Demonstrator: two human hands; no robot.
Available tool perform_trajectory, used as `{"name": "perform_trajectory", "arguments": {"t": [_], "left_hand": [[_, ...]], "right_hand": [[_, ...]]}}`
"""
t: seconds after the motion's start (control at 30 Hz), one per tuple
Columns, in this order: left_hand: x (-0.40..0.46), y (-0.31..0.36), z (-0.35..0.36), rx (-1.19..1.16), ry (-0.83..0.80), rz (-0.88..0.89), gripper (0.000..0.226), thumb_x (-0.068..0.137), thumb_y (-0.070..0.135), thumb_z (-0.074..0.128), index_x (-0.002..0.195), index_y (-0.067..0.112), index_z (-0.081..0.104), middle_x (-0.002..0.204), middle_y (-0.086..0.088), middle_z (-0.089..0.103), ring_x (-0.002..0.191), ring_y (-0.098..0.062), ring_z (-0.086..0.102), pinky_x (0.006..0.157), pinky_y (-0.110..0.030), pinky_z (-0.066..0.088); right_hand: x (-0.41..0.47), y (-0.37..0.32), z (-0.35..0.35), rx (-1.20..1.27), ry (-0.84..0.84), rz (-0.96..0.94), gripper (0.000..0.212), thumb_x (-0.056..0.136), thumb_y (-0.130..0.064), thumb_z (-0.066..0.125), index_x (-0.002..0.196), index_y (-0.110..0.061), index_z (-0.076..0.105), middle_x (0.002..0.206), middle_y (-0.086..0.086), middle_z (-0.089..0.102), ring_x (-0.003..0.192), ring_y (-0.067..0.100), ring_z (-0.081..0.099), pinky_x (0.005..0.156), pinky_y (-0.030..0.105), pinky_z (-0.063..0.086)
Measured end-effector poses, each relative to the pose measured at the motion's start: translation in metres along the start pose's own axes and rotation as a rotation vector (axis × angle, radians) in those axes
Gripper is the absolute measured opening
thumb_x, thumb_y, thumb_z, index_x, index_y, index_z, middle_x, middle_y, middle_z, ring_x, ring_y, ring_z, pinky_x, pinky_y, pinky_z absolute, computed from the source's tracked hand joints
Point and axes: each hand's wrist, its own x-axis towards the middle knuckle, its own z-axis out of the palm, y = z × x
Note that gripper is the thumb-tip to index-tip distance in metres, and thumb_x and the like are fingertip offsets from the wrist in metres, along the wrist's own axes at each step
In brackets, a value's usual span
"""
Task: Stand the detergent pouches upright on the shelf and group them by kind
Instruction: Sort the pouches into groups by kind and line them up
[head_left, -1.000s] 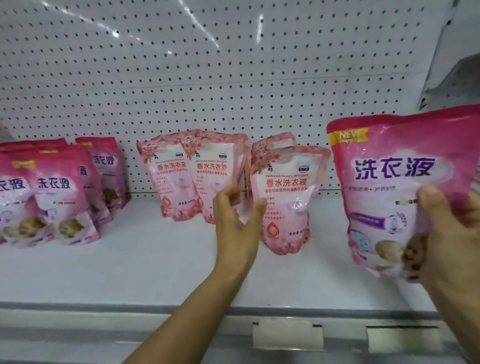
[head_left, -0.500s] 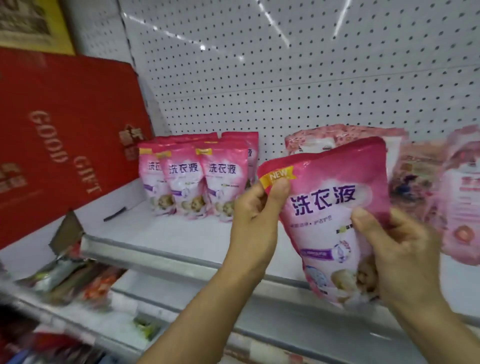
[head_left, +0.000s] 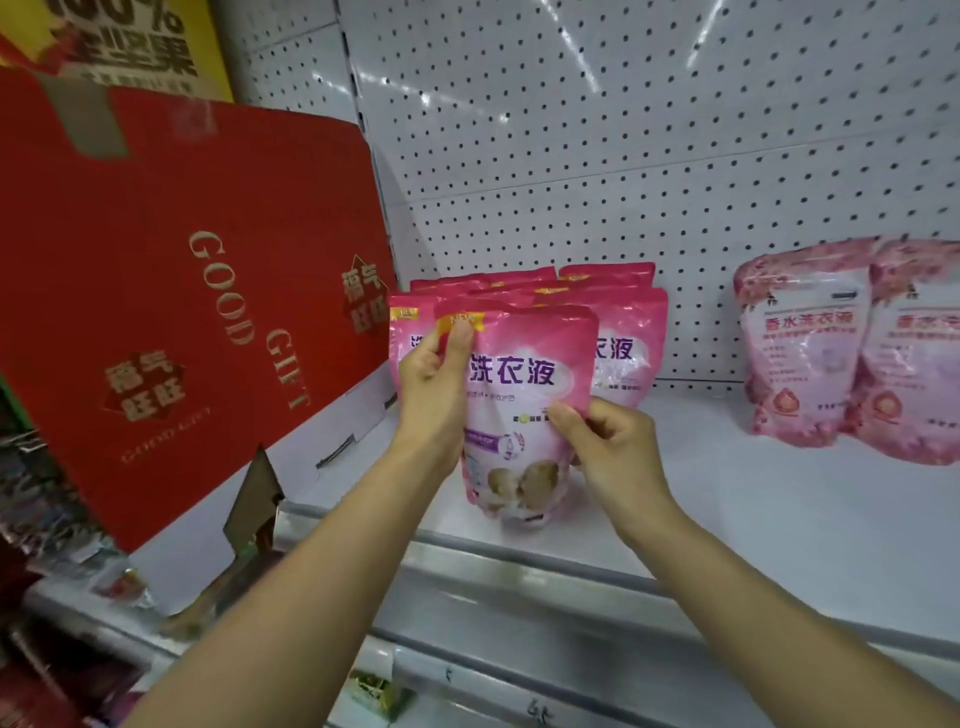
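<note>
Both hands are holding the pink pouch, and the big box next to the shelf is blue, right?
Not quite. The box beside the shelf is red, not blue; the head view shows it with gold "GOOD GIFT" lettering. The rest is right: the left hand pinches the pink pouch near its top corner, and the right hand grips its lower right side.
</note>
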Motion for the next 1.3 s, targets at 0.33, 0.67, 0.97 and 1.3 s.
{"name": "perform_trajectory", "arguments": {"t": [0.33, 0.67, 0.97, 1.3], "left_hand": [[-0.003, -0.045, -0.049, 0.207, -0.219, -0.253, 0.04, 0.089, 0.024, 0.067, 0.127, 0.024, 0.055, 0.114, 0.005, 0.073, 0.101, -0.008, 0.071, 0.077, -0.023, 0.059], [-0.009, -0.087, -0.055, 0.369, -0.266, -0.293, 0.072, 0.078, 0.0, 0.078, 0.134, 0.026, 0.041, 0.123, 0.004, 0.065, 0.108, -0.007, 0.067, 0.082, -0.021, 0.057], [-0.022, -0.065, -0.061, 0.466, -0.251, -0.171, 0.081, 0.076, 0.016, 0.083, 0.136, 0.036, 0.031, 0.116, 0.026, 0.049, 0.102, 0.011, 0.052, 0.08, -0.012, 0.052], [-0.092, -0.047, 0.018, 0.372, -0.285, 0.213, 0.043, 0.086, 0.01, 0.071, 0.115, 0.034, 0.05, 0.115, 0.011, 0.055, 0.107, -0.008, 0.056, 0.087, -0.028, 0.051]], "right_hand": [[0.022, 0.045, 0.01, -0.31, -0.199, -0.011, 0.021, 0.086, -0.034, 0.068, 0.081, -0.014, 0.065, 0.074, -0.005, 0.068, 0.07, 0.004, 0.061, 0.069, 0.03, 0.051], [0.025, 0.043, 0.029, -0.638, -0.23, -0.003, 0.053, 0.076, -0.048, 0.068, 0.124, -0.026, 0.058, 0.115, -0.006, 0.07, 0.106, 0.018, 0.065, 0.092, 0.04, 0.053], [-0.003, 0.022, 0.012, -0.568, -0.191, 0.126, 0.059, 0.083, -0.049, 0.067, 0.135, -0.03, 0.047, 0.128, -0.01, 0.057, 0.113, 0.009, 0.058, 0.1, 0.036, 0.049], [-0.071, -0.017, -0.081, -0.492, 0.158, 0.083, 0.016, 0.091, -0.017, 0.064, 0.104, -0.027, 0.068, 0.104, -0.015, 0.068, 0.095, 0.0, 0.061, 0.077, 0.017, 0.049]]}}
